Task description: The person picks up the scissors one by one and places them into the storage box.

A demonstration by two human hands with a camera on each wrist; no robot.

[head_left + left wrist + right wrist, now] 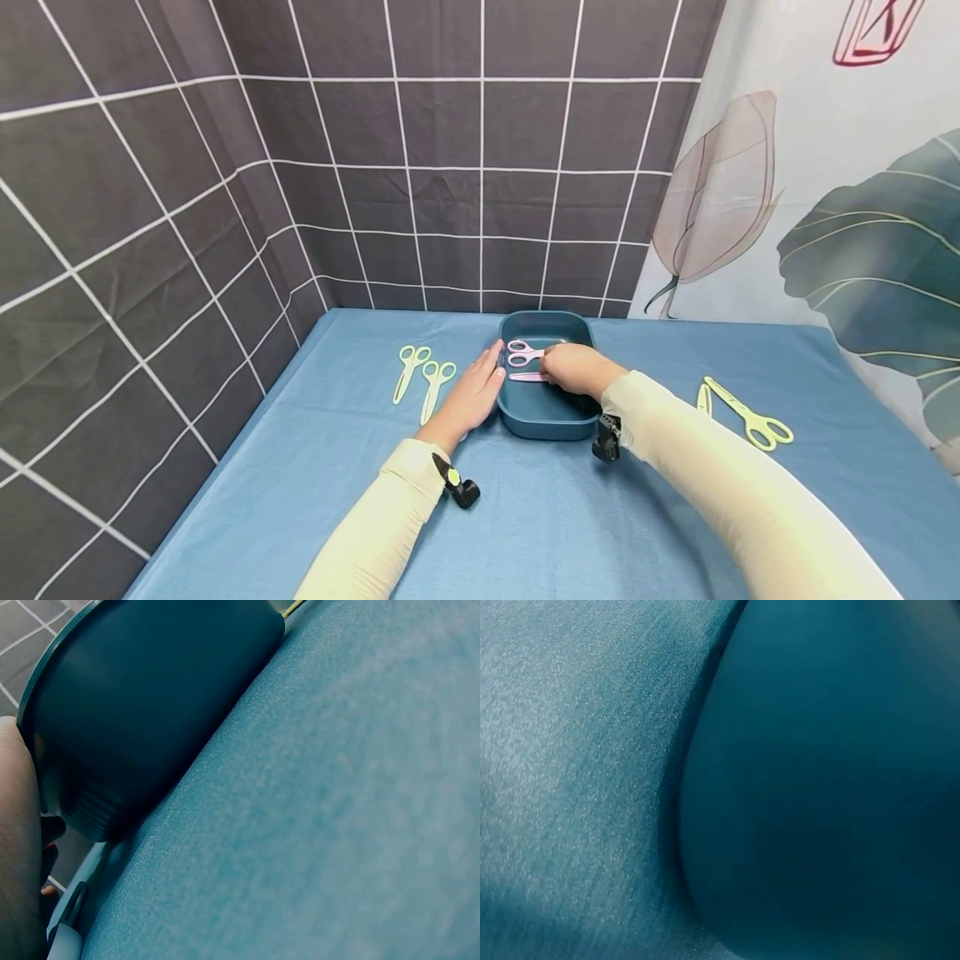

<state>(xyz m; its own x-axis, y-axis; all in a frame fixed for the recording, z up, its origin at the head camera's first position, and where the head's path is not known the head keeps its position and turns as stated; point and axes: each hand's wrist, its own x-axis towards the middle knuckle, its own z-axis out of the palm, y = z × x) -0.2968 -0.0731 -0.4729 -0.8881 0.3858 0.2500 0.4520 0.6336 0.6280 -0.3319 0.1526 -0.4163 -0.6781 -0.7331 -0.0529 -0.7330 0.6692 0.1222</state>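
A dark teal bin (551,429) stands on the blue cloth. My left hand (472,392) rests along its left side with fingers stretched; in the left wrist view the thumb side of that hand (16,817) lies against the bin wall (150,697). My right hand (577,368) reaches inside the bin, fingers bent down and partly hidden, and grips pink scissors (529,377) whose blade end points left. Beside them in the bin lie other pink scissors (519,353), loops to the left. The right wrist view shows only the bin's outer wall (817,787) and cloth.
Left of the bin lie two pairs of yellow-green scissors (406,373) (435,385). To the right, more yellow-green scissors (750,417) lie near my right sleeve (697,450), which partly covers another blade (703,398). A dark tiled-pattern curtain (442,200) hangs behind the table.
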